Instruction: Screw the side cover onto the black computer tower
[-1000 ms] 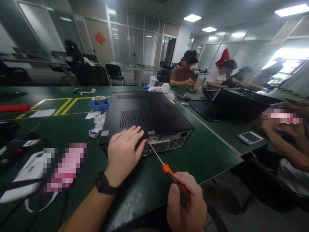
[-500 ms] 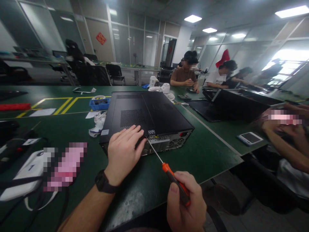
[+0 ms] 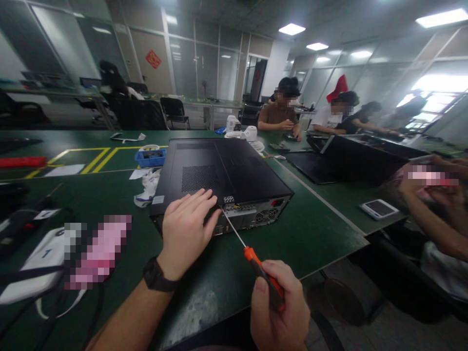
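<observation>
A black computer case lies on its side on the green table, its rear panel with fan grille and ports facing me. My left hand rests flat on the near left corner of the case, fingers stretched over its top; a dark watch is on the wrist. My right hand is wrapped round the orange and black handle of a screwdriver. Its long thin shaft slants up to the rear edge of the case, close to my left thumb. The tip's exact contact is hidden or too small to see.
Left of the case are a blue basket, crumpled white gloves and a white device marked 1 with cables. At right, a person's arms are beside a white phone-like device and another opened black case. Other people sit farther back.
My right hand and the screwdriver handle have shifted very slightly left. My left hand stays on the case, which looks unmoved.
</observation>
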A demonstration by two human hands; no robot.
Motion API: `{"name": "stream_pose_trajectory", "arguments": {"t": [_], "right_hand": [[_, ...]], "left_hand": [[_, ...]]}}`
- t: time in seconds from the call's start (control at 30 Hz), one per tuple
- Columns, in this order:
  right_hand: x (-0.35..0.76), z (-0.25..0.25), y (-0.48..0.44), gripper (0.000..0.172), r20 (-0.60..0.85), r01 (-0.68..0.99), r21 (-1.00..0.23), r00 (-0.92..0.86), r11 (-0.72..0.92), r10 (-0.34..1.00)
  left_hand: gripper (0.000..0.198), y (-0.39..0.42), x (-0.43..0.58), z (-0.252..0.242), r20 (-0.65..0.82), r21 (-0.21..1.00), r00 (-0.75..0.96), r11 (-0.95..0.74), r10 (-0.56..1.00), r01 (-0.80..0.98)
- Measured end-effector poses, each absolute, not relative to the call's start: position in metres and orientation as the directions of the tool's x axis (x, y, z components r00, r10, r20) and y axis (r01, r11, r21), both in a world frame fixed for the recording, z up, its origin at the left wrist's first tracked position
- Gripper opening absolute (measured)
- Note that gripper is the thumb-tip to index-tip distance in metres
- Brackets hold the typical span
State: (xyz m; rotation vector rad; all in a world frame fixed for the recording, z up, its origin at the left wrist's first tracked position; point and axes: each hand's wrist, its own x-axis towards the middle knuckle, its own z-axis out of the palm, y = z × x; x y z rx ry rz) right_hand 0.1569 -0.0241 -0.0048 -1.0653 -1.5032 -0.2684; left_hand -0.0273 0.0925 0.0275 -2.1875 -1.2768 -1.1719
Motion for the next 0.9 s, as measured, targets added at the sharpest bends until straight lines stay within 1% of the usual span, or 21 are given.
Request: {"name": "stream_pose_trajectory", "arguments": {"t": [0.2, 0.4, 0.9], "right_hand": [[0.1583, -0.0053, -0.0233, 0.022, 0.878, 0.734, -0.393, 0.121, 0.553, 0.464], [0.1574, -0.0084, -0.0234, 0.024, 0.873, 0.724, -0.417, 0.149, 0.55, 0.465], [0.1558, -0.0062, -0.0236, 0.022, 0.881, 0.747, -0.389, 0.13, 0.539, 0.455]], "left_hand": [[0.022, 0.0929, -0.028, 0.0267, 0.8, 0.097, 0.256, -0.537, 0.542, 0.838], [0.021, 0.0924, -0.0277, 0.0276, 0.801, 0.093, 0.253, -0.53, 0.543, 0.843], [0.022, 0.0935, -0.0277, 0.0264, 0.802, 0.09, 0.253, -0.528, 0.541, 0.845]]}}
